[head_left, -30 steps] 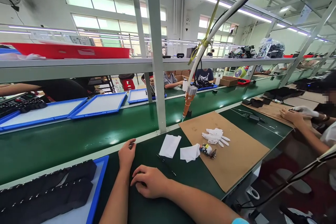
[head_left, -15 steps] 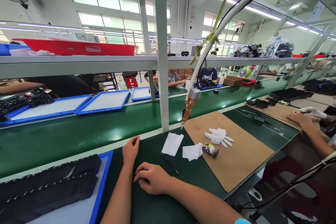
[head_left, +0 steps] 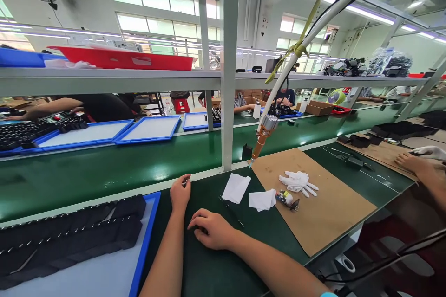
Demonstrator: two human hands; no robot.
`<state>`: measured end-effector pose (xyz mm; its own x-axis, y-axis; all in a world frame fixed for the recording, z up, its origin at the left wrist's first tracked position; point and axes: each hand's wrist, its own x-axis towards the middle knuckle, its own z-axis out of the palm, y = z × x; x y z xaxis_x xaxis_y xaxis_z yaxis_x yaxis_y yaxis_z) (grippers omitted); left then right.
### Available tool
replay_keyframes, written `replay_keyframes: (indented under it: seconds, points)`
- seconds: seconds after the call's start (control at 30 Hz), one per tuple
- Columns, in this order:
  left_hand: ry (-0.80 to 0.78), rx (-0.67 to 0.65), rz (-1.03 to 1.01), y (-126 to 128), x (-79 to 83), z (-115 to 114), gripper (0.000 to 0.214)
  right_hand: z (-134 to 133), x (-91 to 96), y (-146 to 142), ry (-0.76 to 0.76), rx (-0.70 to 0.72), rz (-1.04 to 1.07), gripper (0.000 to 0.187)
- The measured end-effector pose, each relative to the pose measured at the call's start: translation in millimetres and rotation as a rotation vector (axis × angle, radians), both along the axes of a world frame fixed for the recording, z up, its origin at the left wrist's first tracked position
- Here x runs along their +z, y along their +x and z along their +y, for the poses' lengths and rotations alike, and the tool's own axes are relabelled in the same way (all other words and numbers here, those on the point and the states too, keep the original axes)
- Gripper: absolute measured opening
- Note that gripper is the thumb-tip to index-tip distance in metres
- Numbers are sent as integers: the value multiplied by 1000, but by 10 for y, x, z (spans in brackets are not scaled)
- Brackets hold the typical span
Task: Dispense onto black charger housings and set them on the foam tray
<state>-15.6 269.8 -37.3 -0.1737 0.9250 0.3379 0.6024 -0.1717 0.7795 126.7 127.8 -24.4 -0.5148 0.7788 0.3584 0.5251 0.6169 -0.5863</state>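
Hands rested bare on the green counter [head_left: 205, 274], both to the left of a brown cardboard sheet [head_left: 327, 213]. The right hand [head_left: 213, 229], the nearer one to the sheet, lay with its fingers loosely bent and slightly parted, and nothing showed in its grasp. The left hand [head_left: 180, 192], farther left of the sheet and close to the counter's far edge, had its fingers curled inward; whether they pinched anything could not be told.

Between the right hand and the sheet lay a thin black pen-like tool [head_left: 232, 212], then two pieces of white paper [head_left: 236, 188]. At the sheet's left edge sat a small device [head_left: 285, 199] with yellow and white parts, and near it, on the sheet, lay white gloves [head_left: 298, 181]. Above the sheet's far left corner hung a copper-coloured driver [head_left: 261, 139], tip down.

Well left of the sheet, a blue-rimmed tray [head_left: 148, 241] held rows of black parts [head_left: 69, 236]. Right of the sheet was a co-worker's bare hand [head_left: 407, 162]. Beyond the sheet ran a glossy green belt [head_left: 167, 160]; above and left of it, a red tray [head_left: 118, 58] bore a pale label-like patch [head_left: 141, 61], too small to read.
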Motion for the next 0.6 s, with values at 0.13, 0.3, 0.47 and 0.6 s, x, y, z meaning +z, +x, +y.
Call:
replay_keyframes:
  seconds: [0.13, 0.3, 0.47, 0.6]
  points:
    - [8, 7, -57, 0, 29, -27, 26, 32, 106, 28, -57, -14, -90, 32]
    - [-2, 11, -142, 17, 45, -15, 27, 477, 481, 7, -8, -78, -422, 41]
    - [-26, 15, -238, 31, 79, -7, 27, 1413, 868, -10, -3, -249, -751, 33]
    - [-29, 31, -304, 34, 108, -12, 25, 2051, 1038, 0, -84, -392, -1006, 36]
